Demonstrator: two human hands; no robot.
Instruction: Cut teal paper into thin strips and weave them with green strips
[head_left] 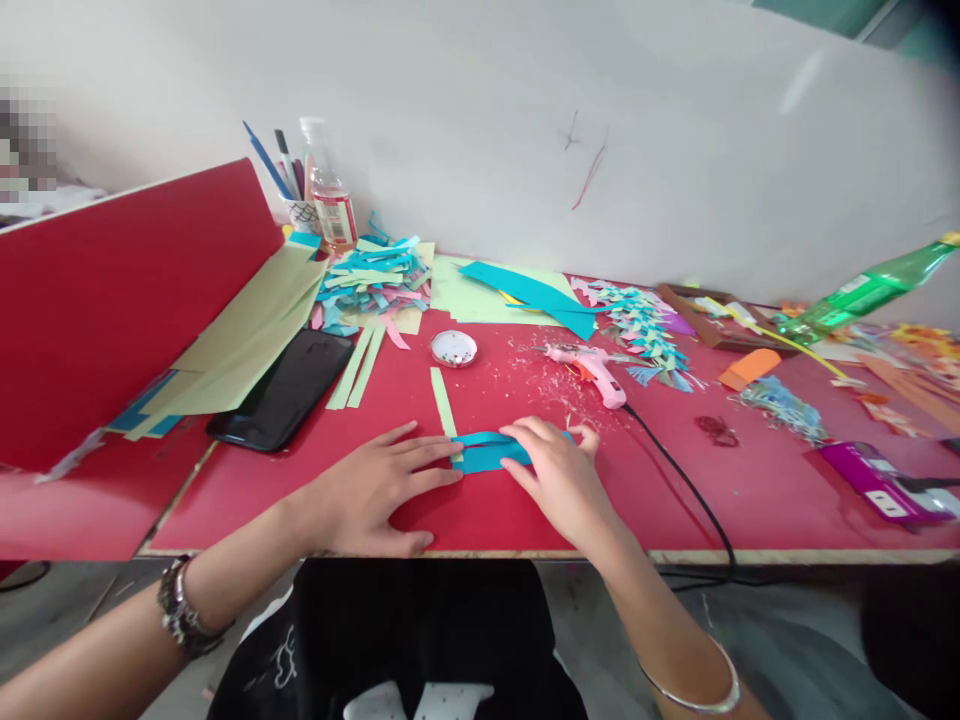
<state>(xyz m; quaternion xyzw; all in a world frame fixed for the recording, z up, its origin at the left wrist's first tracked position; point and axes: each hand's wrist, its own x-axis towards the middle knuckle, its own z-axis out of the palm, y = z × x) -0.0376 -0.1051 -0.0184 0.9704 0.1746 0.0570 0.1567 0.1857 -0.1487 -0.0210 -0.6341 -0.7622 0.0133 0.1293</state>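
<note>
My left hand (379, 490) lies flat on the red table with its fingers spread. Its fingertips press on the left end of a blue paper (487, 457) near the table's front edge. The blue paper has lengthwise slits that part it into strips. My right hand (559, 470) curls over the paper's right part, thumb below and fingers above, gripping it; the far right end is mostly hidden. A pale green paper strip (442, 400) runs away from the paper's left end, near my left fingertips.
A pink glue gun (589, 372) lies right of a round white lid (454, 348); its cable trails over the front edge. A black phone (281, 392) lies left. Behind are a heap of paper strips (382, 280), a bottle (330, 195) and a woven paper piece (645, 330).
</note>
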